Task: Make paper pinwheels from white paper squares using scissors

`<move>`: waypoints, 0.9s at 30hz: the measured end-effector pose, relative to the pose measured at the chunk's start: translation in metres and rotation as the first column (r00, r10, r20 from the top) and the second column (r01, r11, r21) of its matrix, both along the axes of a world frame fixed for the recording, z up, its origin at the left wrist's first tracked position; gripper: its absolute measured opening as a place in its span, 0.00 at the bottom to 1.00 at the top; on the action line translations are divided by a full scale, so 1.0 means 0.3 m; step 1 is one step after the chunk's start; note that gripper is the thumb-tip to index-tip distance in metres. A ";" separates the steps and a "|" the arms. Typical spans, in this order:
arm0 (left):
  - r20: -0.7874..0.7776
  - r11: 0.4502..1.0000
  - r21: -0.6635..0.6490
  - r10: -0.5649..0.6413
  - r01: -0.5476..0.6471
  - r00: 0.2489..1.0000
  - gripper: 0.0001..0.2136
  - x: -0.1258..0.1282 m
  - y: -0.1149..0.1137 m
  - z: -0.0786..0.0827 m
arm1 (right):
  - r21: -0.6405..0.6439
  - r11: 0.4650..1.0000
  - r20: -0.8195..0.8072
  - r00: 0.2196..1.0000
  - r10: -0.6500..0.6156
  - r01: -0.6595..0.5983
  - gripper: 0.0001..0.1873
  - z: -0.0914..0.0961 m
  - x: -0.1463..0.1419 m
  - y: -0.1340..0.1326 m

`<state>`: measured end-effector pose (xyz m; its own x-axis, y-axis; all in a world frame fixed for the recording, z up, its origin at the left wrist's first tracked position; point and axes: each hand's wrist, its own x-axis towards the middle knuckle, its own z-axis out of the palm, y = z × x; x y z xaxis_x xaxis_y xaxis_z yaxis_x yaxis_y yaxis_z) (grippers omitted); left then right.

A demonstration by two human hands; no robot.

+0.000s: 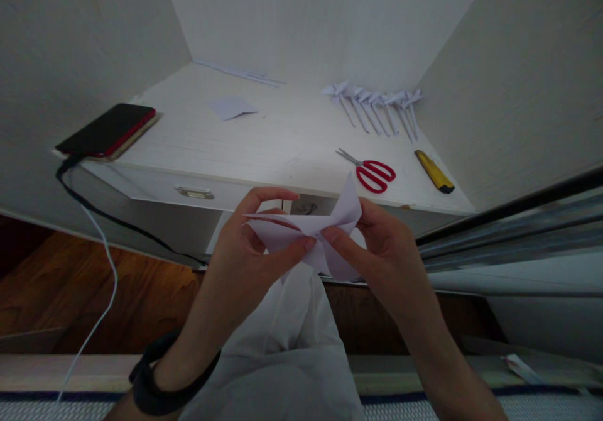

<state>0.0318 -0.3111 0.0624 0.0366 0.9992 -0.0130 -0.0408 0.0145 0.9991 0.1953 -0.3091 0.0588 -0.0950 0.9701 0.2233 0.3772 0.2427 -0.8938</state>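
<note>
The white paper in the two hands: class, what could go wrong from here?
The left hand and right hand pinch the white paper near its middle, so it might crease or tear there. Held off the desk, it could fall if the grip slips. The red-handled scissors lie near the desk's front edge; a passing hand might knock them off.

Lighting: dim, grey, diffuse; source cannot be told. Wall (320,25): palest near centre. Floor (372,311): deep shadow below desk (211,138). Handle (194,192): faint glint. Paper (347,207): soft-edged. Focus: soft throughout. Edges: wide-angle stretch, upper corners darkened.
</note>
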 end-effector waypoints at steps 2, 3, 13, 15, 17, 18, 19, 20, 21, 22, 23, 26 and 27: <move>-0.016 1.000 0.002 0.000 0.000 1.000 0.19 0.000 -0.001 -0.001 | 0.008 1.000 0.004 1.000 -0.010 0.009 0.07 0.000 -0.003 -0.002; -0.017 1.000 0.003 0.000 0.000 1.000 0.19 0.000 -0.001 -0.003 | 0.013 1.000 0.005 1.000 -0.016 0.016 0.07 0.000 -0.005 -0.002; 0.041 1.000 -0.007 0.011 -0.011 0.999 0.18 0.004 0.002 -0.008 | -0.012 1.000 -0.020 1.000 0.004 -0.004 0.08 -0.008 -0.004 -0.001; 0.032 1.000 0.001 0.009 -0.009 0.999 0.18 0.004 0.001 -0.006 | -0.026 1.000 -0.032 0.999 0.008 -0.009 0.08 -0.010 -0.003 -0.002; 0.014 1.000 0.010 0.004 -0.004 1.000 0.18 0.004 0.000 -0.005 | -0.040 0.999 -0.045 0.999 0.007 -0.009 0.09 -0.010 -0.004 -0.005; 0.003 1.000 0.009 0.002 -0.002 1.000 0.18 0.003 -0.001 -0.005 | -0.045 0.999 -0.054 0.999 0.007 -0.010 0.10 -0.010 -0.006 -0.006; -0.005 1.000 0.009 0.000 0.000 1.000 0.18 0.003 -0.002 -0.006 | -0.047 0.999 -0.062 0.998 0.006 -0.009 0.11 -0.009 -0.007 -0.007; -0.007 1.000 0.009 -0.002 0.002 1.000 0.18 0.003 -0.002 -0.007 | -0.049 0.999 -0.068 0.998 0.005 -0.008 0.12 -0.007 -0.009 -0.007; -0.002 1.000 0.010 -0.003 0.003 1.000 0.18 0.003 -0.003 -0.009 | -0.048 0.999 -0.073 0.997 0.004 -0.008 0.12 -0.006 -0.010 -0.008; 0.006 1.000 0.009 -0.008 0.008 1.000 0.19 0.002 -0.002 -0.011 | -0.048 0.999 -0.076 0.997 0.005 -0.009 0.12 -0.005 -0.010 -0.008; 0.017 1.000 0.008 -0.010 0.010 1.000 0.19 0.002 -0.002 -0.013 | -0.048 0.999 -0.078 0.997 0.007 -0.010 0.12 -0.004 -0.010 -0.007; 0.057 1.000 -0.012 -0.018 0.019 0.998 0.20 0.003 -0.001 -0.017 | -0.047 0.999 -0.081 0.997 0.007 -0.011 0.10 -0.004 -0.010 -0.005; 0.065 1.000 -0.019 -0.015 0.016 0.998 0.19 0.004 -0.001 -0.018 | -0.048 0.999 -0.082 0.997 0.003 -0.007 0.09 -0.005 -0.009 -0.005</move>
